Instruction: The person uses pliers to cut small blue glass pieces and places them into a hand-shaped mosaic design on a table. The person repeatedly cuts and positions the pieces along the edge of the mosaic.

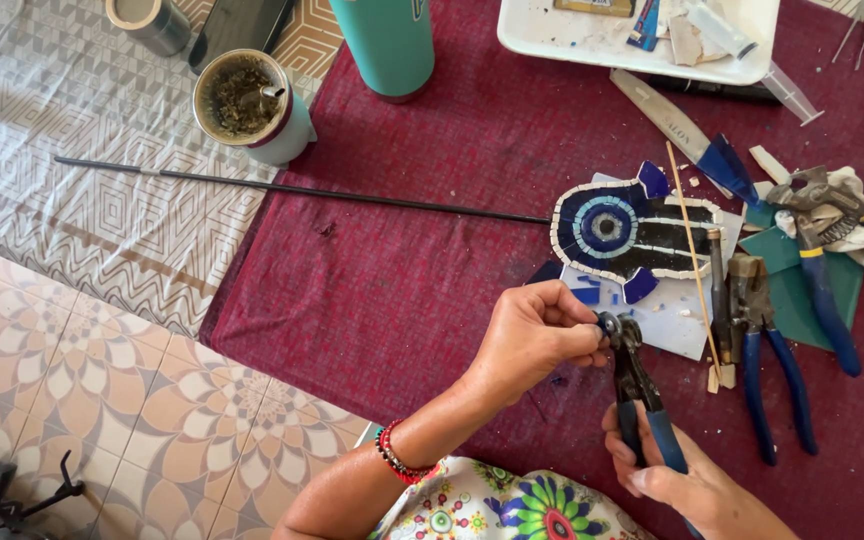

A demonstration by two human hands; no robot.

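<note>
My left hand [534, 335] pinches a small dark tile piece [607, 323] and holds it at the jaws of a pair of blue-handled nippers [639, 385]. My right hand [680, 477] grips the handles of those nippers from below. Just beyond them lies a fish-shaped mosaic [628, 229] of blue, black and white tiles with a round eye, resting on a white sheet [674, 325]. A red and black beaded bracelet [395, 457] sits on my left wrist.
On the maroon cloth [422, 260] lie other blue-handled pliers [770, 345], a thin wooden stick [692, 250], a long black rod [292, 188], a green mat [802, 290] and a white tray [642, 40]. A teal bottle [387, 45] and a cup of herbs [250, 105] stand behind.
</note>
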